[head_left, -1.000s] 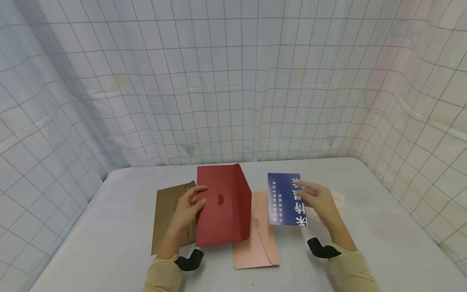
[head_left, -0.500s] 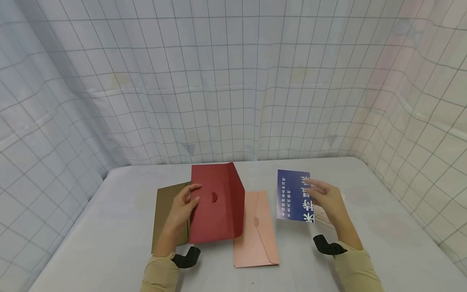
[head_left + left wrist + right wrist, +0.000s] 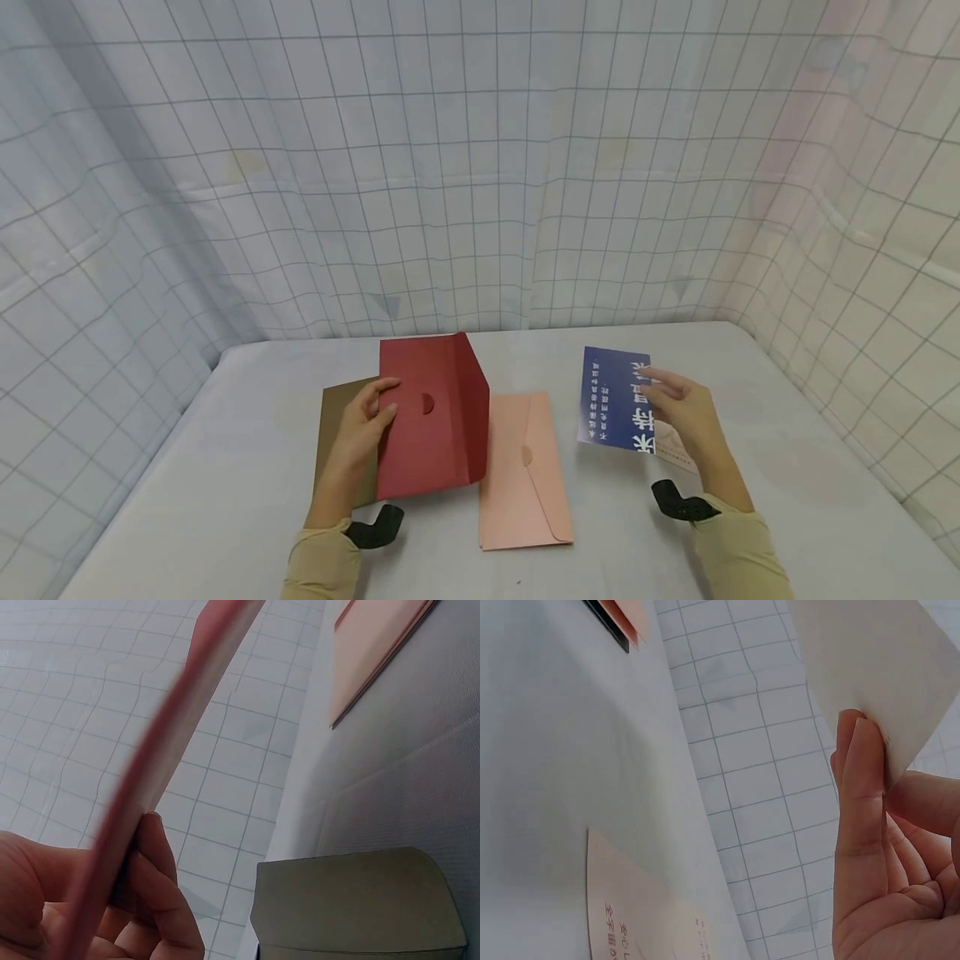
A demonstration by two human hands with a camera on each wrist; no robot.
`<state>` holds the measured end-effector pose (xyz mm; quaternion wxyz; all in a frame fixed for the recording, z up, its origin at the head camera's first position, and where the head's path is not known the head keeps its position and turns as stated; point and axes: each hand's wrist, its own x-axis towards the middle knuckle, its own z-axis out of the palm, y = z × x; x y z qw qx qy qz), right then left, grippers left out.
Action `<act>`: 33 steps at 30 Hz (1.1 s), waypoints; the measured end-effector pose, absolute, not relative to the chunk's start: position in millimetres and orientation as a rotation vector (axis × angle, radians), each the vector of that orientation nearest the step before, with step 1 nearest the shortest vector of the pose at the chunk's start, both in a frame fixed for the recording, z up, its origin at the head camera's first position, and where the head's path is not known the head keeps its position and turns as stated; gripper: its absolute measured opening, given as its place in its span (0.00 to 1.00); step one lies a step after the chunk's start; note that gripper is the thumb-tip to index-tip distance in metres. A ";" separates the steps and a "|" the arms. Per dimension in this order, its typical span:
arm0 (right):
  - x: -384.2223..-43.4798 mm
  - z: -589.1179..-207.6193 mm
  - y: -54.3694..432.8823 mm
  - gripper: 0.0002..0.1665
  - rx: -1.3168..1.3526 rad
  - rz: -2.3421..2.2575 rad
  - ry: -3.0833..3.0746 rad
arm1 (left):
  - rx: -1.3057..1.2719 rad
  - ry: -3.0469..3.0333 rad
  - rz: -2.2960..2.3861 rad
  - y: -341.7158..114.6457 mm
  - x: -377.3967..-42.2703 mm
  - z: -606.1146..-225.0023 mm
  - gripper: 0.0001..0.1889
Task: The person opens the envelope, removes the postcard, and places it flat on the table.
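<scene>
My left hand (image 3: 362,429) pinches the left edge of a red envelope (image 3: 420,442), whose flap (image 3: 472,408) stands unfolded on its right side. In the left wrist view the envelope (image 3: 161,750) shows edge-on, raised off the table between thumb and fingers. My right hand (image 3: 684,408) pinches the right edge of a blue card (image 3: 611,400) with white printed characters. Its plain pale back (image 3: 881,667) faces the right wrist camera, with fingertips at one edge. Under the right hand lies a pale pink printed card (image 3: 673,450), partly hidden by the hand and the blue card.
A peach envelope (image 3: 525,500) lies in the middle of the white table (image 3: 225,467), its upper left part overlapped by the red one. An olive-green envelope (image 3: 337,417) lies at the left, partly behind the left hand. A white gridded curtain (image 3: 480,208) rises behind the table.
The left hand has moved left with the red envelope, uncovering more of the peach envelope. The right hand has moved right with the blue card, so the two have drawn apart.
</scene>
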<state>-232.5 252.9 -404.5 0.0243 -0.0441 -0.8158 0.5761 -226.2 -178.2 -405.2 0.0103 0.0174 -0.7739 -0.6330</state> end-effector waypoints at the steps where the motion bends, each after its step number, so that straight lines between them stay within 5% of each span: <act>1: -232.6 -404.6 254.6 0.29 -0.147 1.780 -2.520 | 0.052 -2.415 -1.970 -178.9 -226.4 -405.2 0.20; 33: -232.1 -411.9 293.5 0.31 -0.410 1.848 -2.418 | 0.289 -2.440 -1.906 -213.3 -224.4 -404.6 0.22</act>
